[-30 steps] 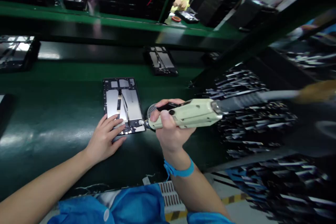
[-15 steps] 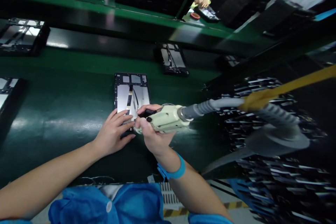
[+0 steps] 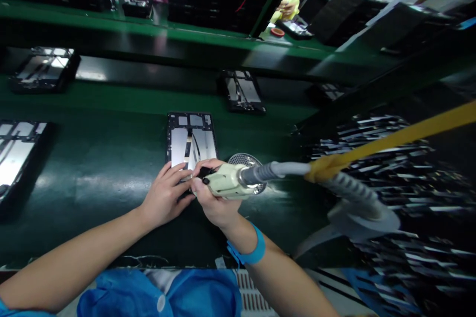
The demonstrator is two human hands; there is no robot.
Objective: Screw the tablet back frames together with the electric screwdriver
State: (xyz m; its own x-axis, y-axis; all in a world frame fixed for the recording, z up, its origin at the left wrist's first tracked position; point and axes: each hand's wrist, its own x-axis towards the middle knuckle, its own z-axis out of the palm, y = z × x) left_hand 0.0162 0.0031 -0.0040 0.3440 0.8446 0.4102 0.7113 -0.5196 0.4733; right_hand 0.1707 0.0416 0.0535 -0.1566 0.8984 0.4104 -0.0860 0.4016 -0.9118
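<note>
An opened tablet chassis (image 3: 191, 136) with silver inner plates lies on the green conveyor belt (image 3: 92, 158) in front of me. My left hand (image 3: 165, 198) rests flat on its near edge, fingers spread. My right hand (image 3: 212, 200) grips a cream electric screwdriver (image 3: 226, 182), whose tip points down at the chassis's near right part. A grey cable and a yellow cord (image 3: 390, 141) run from the tool off to the right. A round metal mesh dish (image 3: 247, 163) sits just behind the tool.
More opened chassis lie on the belt at left (image 3: 18, 151), far left (image 3: 46, 67) and behind (image 3: 241, 90). Stacked dark trays (image 3: 372, 168) fill the right side. People in pink and yellow work at the far bench (image 3: 186, 34).
My right hand swung the screwdriver from beside the chassis's right corner in over its near edge, close to my left hand. The view shifted, and the cable and yellow cord came into sight.
</note>
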